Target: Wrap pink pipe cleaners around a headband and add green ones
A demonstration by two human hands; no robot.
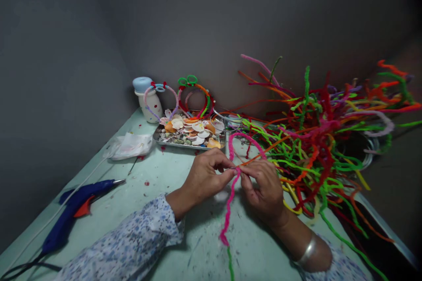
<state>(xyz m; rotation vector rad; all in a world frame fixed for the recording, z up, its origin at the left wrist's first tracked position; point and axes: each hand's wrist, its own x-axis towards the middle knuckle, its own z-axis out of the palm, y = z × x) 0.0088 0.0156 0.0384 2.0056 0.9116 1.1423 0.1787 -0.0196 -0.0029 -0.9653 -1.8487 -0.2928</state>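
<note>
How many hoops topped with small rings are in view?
2. The pink-and-lilac hoop with light blue rings, by the jar; the multicolored hoop with green rings, at the back of the tray. More may be hidden behind.

There are two hands [206, 175], one glue gun [69, 215], one shell tray [180, 144] and one lidded jar [150, 105].

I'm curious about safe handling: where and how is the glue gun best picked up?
Probably by the blue handle, from the near side, using the left hand. The glue gun lies with its handle slanting toward the person and its metal tip pointing away. Fingers should avoid the orange trigger on the handle's right.
</note>
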